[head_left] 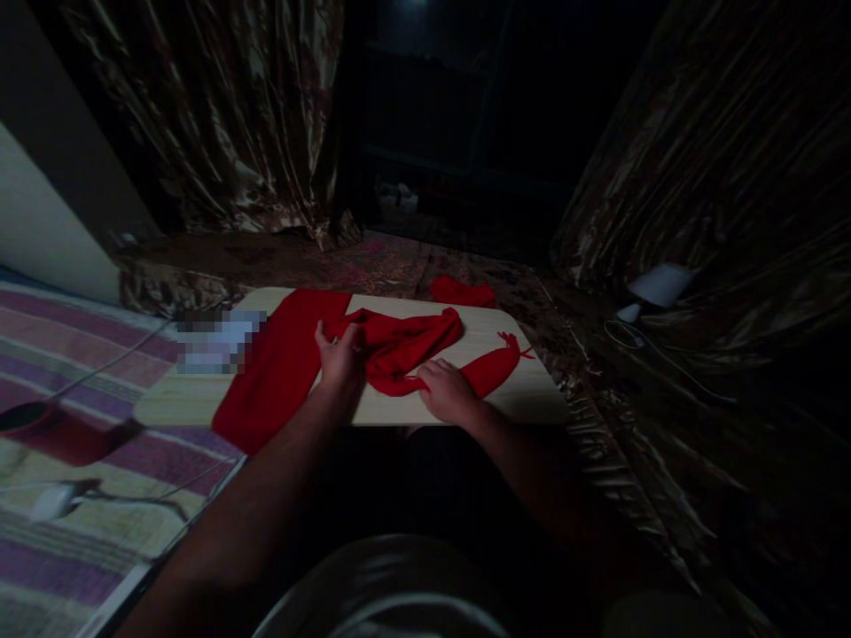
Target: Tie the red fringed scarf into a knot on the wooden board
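A crumpled red cloth (405, 341) lies across the middle of a pale wooden board (392, 409). My left hand (340, 359) is at the cloth's left side, fingers curled on its edge. At the near edge, my right hand (447, 390) pinches the fabric; a small pale sliver shows by its fingertips, too small to name. From under the right hand a narrow red piece (495, 368) stretches right, ending in a tassel of loose strands (511, 341). A flat, smooth red cloth (276, 372) lies left of my left hand and hangs over the board's front edge.
Another red cloth (462, 291) lies just beyond the board. At left, a red cup-like container (66, 434) and a white plug with cable (57, 501) rest on a striped cover (152, 496). A white lamp-like object (661, 283) stands right, near patterned curtains (718, 151).
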`<state>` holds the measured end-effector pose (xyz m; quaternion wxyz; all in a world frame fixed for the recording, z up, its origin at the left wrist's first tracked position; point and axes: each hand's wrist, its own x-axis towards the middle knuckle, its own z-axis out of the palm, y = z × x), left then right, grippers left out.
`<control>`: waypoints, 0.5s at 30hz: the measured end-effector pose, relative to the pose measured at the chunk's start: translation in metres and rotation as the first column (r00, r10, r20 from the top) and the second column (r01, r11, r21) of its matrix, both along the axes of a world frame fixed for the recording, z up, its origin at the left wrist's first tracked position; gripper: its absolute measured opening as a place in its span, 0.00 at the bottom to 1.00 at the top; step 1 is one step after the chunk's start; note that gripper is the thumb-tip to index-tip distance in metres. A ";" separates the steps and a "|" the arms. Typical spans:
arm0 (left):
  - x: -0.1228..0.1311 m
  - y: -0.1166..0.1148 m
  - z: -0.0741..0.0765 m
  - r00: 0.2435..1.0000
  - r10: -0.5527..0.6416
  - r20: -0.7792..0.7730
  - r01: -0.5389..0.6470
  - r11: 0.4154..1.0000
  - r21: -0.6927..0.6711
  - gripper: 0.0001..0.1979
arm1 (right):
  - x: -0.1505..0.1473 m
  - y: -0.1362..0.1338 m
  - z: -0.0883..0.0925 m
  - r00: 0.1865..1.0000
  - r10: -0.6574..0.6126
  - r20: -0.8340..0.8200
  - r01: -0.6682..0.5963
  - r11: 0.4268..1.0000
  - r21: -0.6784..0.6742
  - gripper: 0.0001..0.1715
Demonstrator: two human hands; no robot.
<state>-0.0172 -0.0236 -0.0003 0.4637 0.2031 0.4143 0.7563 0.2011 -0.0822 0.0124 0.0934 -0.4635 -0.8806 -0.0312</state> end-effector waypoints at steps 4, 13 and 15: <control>0.001 0.004 0.000 1.000 0.000 0.030 0.000 1.000 0.004 0.27 | 0.068 0.032 0.002 0.975 -0.217 0.056 0.214 0.975 0.053 0.11; 0.002 0.005 0.000 0.994 0.111 -0.001 -0.111 0.994 0.004 0.12 | 0.159 0.088 0.007 0.749 -0.644 -0.158 0.635 0.765 -0.105 0.29; 0.002 0.003 -0.001 0.987 0.148 -0.060 -0.147 0.989 0.008 0.13 | 0.143 0.092 0.006 0.717 -0.600 -0.354 0.587 0.794 -0.158 0.31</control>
